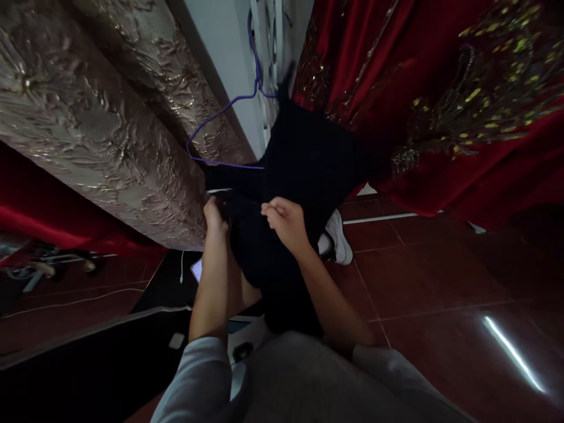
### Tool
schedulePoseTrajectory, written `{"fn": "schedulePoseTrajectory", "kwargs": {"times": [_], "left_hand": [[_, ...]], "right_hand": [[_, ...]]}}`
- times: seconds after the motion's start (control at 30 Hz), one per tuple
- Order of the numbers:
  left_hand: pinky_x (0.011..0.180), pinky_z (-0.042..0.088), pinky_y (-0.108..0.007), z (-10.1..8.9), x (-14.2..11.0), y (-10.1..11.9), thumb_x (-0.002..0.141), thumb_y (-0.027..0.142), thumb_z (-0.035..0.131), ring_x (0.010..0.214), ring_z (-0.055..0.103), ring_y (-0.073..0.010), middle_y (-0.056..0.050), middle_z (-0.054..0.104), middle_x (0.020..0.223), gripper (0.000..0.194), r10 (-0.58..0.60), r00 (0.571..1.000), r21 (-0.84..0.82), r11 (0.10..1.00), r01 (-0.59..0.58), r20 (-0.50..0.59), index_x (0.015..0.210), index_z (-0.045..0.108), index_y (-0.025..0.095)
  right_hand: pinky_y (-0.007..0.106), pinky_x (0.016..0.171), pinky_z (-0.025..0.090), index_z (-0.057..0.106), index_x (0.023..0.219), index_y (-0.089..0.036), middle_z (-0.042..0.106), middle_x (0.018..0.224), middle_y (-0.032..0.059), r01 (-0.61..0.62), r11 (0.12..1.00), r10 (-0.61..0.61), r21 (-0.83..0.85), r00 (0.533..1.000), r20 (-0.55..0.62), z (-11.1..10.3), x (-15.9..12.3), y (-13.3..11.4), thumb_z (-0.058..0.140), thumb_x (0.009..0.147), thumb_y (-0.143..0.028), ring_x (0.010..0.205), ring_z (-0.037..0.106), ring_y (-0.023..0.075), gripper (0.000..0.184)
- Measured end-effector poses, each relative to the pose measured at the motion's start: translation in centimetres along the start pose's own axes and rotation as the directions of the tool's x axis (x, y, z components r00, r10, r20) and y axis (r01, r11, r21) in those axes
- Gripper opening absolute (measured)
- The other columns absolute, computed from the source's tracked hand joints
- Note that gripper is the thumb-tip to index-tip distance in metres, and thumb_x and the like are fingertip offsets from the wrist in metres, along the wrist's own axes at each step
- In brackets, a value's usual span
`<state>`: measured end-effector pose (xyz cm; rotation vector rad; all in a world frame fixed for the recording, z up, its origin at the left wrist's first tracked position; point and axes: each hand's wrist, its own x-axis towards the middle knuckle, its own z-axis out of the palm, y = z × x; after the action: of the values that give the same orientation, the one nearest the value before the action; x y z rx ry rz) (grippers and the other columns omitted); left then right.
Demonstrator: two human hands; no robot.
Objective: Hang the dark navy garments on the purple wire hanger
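A black garment (308, 158) hangs partly from a purple hanger (224, 108) and drapes down across my lap. At its left side, my left hand (215, 214) is closed on the cloth, thumb on top. A thin white strip (219, 190) shows on the fabric just above that hand. My right hand (284, 220) is over the middle of the garment, its fingertips pinched together. Whatever is between them, if anything, is too small and dark to make out. The dark cloth hides its own folds and seams.
Crinkled beige-gold fabric (110, 129) hangs close on the left. Red cloth with gold sequins (476, 111) hangs on the right. A white shoe (339, 238) rests on the red tiled floor (423, 264). A lit phone (197, 269) and white cable (182, 267) are by my left forearm.
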<state>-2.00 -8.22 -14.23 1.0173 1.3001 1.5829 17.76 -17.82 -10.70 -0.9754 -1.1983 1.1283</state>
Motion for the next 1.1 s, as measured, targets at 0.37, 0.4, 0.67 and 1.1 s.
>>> {"fn": "schedulePoseTrajectory", "kwargs": {"times": [0.37,0.4,0.67,1.1], "left_hand": [[0.092,0.055,-0.032,7.0,-7.7,6.9,0.094,0.042,0.072,0.097,0.068,-0.019,-0.005,0.071,0.098,0.022,0.41,0.683,-0.009,0.861,-0.509,0.604,0.097,0.072,0.02],[0.102,0.052,-0.036,7.6,-8.1,7.4,0.095,0.044,0.071,0.11,0.067,-0.0215,-0.008,0.071,0.11,0.024,0.46,0.637,-0.015,0.818,-0.575,0.619,0.099,0.072,0.02],[0.105,0.049,-0.045,3.9,-6.2,2.8,0.101,0.067,0.041,0.102,0.067,-0.0295,-0.009,0.073,0.099,0.055,0.016,0.484,0.262,0.825,-0.501,0.875,0.093,0.071,0.021],[0.062,0.03,-0.028,-8.5,0.8,5.4,0.095,0.049,0.053,0.061,0.047,-0.0176,0.0,0.054,0.062,0.04,-0.033,0.738,0.653,0.494,-0.574,0.674,0.068,0.061,0.021]], "right_hand": [[0.04,0.101,0.052,0.063,0.122,-0.017,0.069,0.123,0.0113,0.131,0.97,-0.145,-0.203,0.988,-0.056,-3.0,-2.0,2.3,0.079,0.078,-0.043,0.115,0.064,0.0255,0.054],[0.038,0.098,0.053,0.064,0.118,-0.017,0.071,0.117,0.0095,0.118,0.983,-0.118,-0.141,0.993,0.004,-2.6,-1.6,1.6,0.074,0.082,-0.042,0.11,0.066,0.0245,0.044],[0.023,0.052,0.044,0.058,0.073,-0.021,0.056,0.066,-0.002,-0.055,0.981,0.081,-0.184,0.988,0.134,-5.5,1.6,-7.0,0.068,0.077,-0.024,0.063,0.054,0.0132,0.011],[0.03,0.074,0.049,0.05,0.062,-0.02,0.048,0.062,-0.0018,0.286,0.882,-0.296,-0.375,0.955,0.03,-6.7,13.5,-0.1,0.065,0.091,-0.029,0.068,0.052,0.0147,0.034]]}}
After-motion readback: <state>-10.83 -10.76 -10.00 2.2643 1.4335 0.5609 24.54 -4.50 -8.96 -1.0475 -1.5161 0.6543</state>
